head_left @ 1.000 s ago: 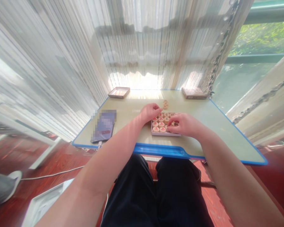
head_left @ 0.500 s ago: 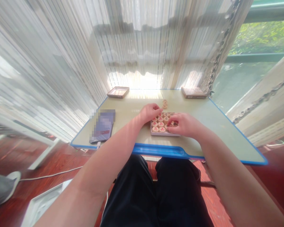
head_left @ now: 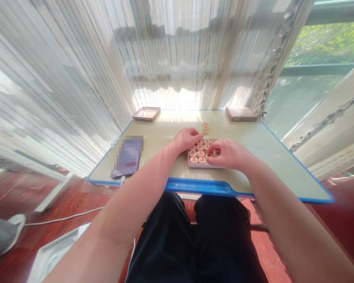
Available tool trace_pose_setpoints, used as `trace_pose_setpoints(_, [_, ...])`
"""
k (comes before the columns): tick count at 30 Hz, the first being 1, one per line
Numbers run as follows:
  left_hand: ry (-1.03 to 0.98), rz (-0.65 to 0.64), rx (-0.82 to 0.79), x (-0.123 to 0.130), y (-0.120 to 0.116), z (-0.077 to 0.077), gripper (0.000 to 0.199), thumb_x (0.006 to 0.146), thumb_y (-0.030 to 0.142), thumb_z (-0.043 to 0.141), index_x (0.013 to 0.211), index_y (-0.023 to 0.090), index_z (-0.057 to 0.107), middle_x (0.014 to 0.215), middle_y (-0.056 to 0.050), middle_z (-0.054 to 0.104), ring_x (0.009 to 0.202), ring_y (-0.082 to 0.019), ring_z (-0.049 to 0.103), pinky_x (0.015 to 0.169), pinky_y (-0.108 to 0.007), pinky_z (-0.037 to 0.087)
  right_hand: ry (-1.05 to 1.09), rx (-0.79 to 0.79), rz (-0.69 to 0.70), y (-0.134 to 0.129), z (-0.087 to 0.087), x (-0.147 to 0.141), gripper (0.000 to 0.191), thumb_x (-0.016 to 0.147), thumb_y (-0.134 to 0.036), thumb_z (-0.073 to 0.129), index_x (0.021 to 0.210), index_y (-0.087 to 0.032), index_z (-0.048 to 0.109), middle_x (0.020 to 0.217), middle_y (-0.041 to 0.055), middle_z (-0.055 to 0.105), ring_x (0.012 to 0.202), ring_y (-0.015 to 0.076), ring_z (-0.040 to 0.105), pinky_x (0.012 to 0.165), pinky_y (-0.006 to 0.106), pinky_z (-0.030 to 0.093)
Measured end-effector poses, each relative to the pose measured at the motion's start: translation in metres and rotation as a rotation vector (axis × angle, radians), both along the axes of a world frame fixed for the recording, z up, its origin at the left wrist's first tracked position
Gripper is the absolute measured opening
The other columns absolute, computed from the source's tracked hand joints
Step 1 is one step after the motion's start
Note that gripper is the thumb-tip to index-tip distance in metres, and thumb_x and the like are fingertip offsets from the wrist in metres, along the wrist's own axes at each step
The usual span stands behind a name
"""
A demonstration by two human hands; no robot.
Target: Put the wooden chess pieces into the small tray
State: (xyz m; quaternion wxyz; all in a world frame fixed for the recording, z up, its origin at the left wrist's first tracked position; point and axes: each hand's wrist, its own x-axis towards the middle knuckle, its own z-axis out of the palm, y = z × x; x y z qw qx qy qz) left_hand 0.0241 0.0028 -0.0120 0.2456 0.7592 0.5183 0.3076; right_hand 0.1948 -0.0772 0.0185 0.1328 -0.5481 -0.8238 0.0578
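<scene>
A shallow white box of round wooden Chinese chess pieces lies in front of me, several in rows with red or dark characters. My left hand is curled at its far left corner, fingers bent over the edge and partly hiding the pieces there. Over the right part of the box, my right hand has its thumb and forefinger closed at a piece near the front. The palm and fingers hide most of the right-hand pieces. Just beyond the box stand a few more pieces close together.
The pale table has a blue rim and a blue front trough. A tablet-like device with a cable lies left. An open box lid or tray is at the far left corner, a flat box at the far right.
Both hands stay nearly where they were at the box. The right thumb and fingers have shifted very slightly; the whole view has moved a little.
</scene>
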Motion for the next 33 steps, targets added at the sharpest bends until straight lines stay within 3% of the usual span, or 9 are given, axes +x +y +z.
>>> trace_pose_setpoints(16, [0.009,-0.006,0.018,0.002,0.003,-0.002,0.032,0.074,0.042,0.055,0.083,0.014,0.067,0.081,-0.004,0.069,0.076,-0.018,0.061,0.073,-0.027,0.048,-0.023,0.038,-0.022,0.002,-0.004,-0.002,0.018,0.067,-0.033,0.058,0.074,-0.024,0.071,0.073,0.0023,0.067,0.068,0.0174,0.057,0.057,0.026,0.035])
trace_pose_setpoints(20, [-0.138,0.048,0.156,-0.002,0.014,-0.005,0.033,0.077,0.026,0.046,0.101,0.012,0.065,0.105,-0.007,0.067,0.094,-0.018,0.060,0.086,-0.028,0.046,0.010,0.048,-0.035,0.001,-0.003,0.001,0.019,0.068,-0.036,0.060,0.077,-0.023,0.071,0.074,0.0024,0.067,0.068,0.0175,0.057,0.057,0.027,0.034])
trace_pose_setpoints(24, [-0.277,0.020,0.055,-0.004,0.019,-0.003,0.039,0.084,0.030,0.037,0.108,0.013,0.063,0.120,-0.007,0.063,0.114,-0.018,0.054,0.101,-0.028,0.037,0.115,0.161,-0.085,-0.001,-0.002,0.004,0.029,0.074,-0.040,0.056,0.092,-0.022,0.070,0.076,0.0034,0.067,0.071,0.0181,0.057,0.061,0.028,0.036])
trace_pose_setpoints(27, [-0.298,-0.013,-0.033,-0.004,0.017,-0.001,0.046,0.086,0.039,0.035,0.110,0.011,0.063,0.125,-0.010,0.060,0.119,-0.020,0.050,0.105,-0.030,0.033,0.118,0.294,-0.189,0.014,-0.003,0.006,0.025,0.078,-0.036,0.051,0.085,-0.022,0.071,0.073,0.0041,0.066,0.079,0.0211,0.056,0.073,0.033,0.037])
trace_pose_setpoints(29, [-0.285,-0.006,-0.067,-0.004,0.017,-0.001,0.049,0.086,0.042,0.034,0.109,0.010,0.064,0.123,-0.012,0.060,0.118,-0.022,0.052,0.105,-0.032,0.033,0.090,0.332,-0.276,0.035,-0.005,0.008,0.027,0.080,-0.035,0.048,0.087,-0.024,0.072,0.084,0.0052,0.068,0.090,0.0254,0.055,0.082,0.039,0.036])
trace_pose_setpoints(33, [-0.289,0.048,-0.072,-0.005,0.020,-0.005,0.050,0.087,0.045,0.032,0.102,0.012,0.066,0.115,-0.011,0.065,0.110,-0.023,0.056,0.099,-0.034,0.038,0.016,0.112,-0.166,0.084,-0.011,0.014,0.035,0.082,-0.038,0.046,0.107,-0.029,0.070,0.118,0.0020,0.063,0.107,0.0300,0.048,0.091,0.043,0.034])
